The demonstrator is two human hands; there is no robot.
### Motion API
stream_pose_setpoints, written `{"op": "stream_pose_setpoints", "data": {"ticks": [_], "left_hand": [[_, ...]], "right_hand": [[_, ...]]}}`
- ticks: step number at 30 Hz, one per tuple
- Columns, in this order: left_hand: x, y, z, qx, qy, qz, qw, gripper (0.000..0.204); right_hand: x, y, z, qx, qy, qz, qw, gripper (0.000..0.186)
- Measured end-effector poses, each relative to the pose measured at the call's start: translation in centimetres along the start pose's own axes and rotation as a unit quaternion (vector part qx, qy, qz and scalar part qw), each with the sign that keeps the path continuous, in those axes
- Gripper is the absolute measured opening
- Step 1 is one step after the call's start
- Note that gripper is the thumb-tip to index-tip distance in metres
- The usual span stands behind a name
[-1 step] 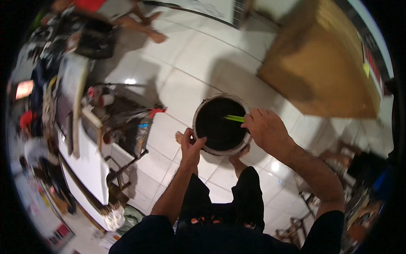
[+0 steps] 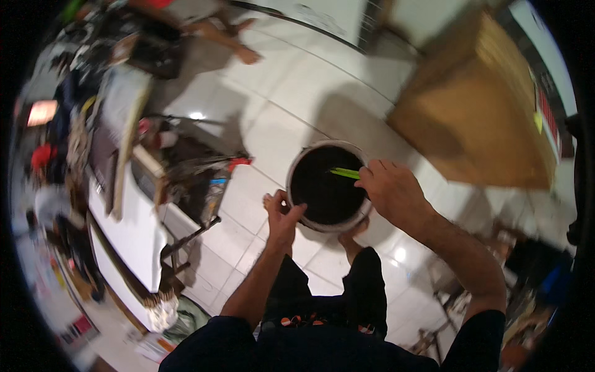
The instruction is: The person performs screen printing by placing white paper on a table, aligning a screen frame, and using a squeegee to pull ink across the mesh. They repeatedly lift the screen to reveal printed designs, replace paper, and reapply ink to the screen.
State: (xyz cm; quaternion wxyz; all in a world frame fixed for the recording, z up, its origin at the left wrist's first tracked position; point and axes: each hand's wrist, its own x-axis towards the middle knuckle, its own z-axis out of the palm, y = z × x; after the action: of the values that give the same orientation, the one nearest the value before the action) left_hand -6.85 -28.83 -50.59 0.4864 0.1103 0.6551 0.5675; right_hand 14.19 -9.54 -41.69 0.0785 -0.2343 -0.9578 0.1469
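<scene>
In front of me is a round, pale-rimmed pot (image 2: 296, 162), dark inside; whether the dark filling is soil or something else I cannot tell. My left hand (image 2: 284, 217) grips its near left rim, thumb over the inner edge and fingers outside. At the right side, my right hand (image 2: 396, 191) pinches a slim bright green tool (image 2: 344, 173). Its forked-looking tip points left over the dark interior. The tool's exact kind is unclear, and its rear end is hidden in my hand. My bare feet show just below the pot.
A large brown cardboard box (image 2: 471, 118) stands at the far right. To the left are a cluttered rack (image 2: 198, 186) and a white sheet-like panel (image 2: 130, 229). Another person's bare foot (image 2: 249, 56) rests on the tiled floor (image 2: 279, 130) at the far left.
The whole view has shifted slightly, so the pot, box and rack sit a little farther right and lower. Both hands keep their holds.
</scene>
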Motion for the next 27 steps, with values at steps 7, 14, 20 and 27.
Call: {"op": "stream_pose_setpoints", "data": {"ticks": [7, 14, 20, 27], "left_hand": [[-6.4, 21.6, -12.7, -0.117, 0.077, 0.158, 0.978, 0.027], [-10.8, 37.3, -24.5, -0.171, 0.217, 0.22, 0.936, 0.027], [-9.5, 46.2, -33.7, -0.15, 0.315, 0.286, 0.892, 0.027], [0.1, 51.7, -41.4, -0.058, 0.419, 0.321, 0.847, 0.028]], "right_hand": [[22.8, -17.7, -10.8, -0.092, -0.034, -0.146, 0.984, 0.016], [38.1, -32.4, -16.7, -0.054, 0.024, -0.266, 0.962, 0.019], [50.9, -39.9, -17.7, 0.054, 0.046, -0.35, 0.934, 0.029], [66.6, -42.5, -11.5, 0.142, -0.092, -0.314, 0.934, 0.036]]}}
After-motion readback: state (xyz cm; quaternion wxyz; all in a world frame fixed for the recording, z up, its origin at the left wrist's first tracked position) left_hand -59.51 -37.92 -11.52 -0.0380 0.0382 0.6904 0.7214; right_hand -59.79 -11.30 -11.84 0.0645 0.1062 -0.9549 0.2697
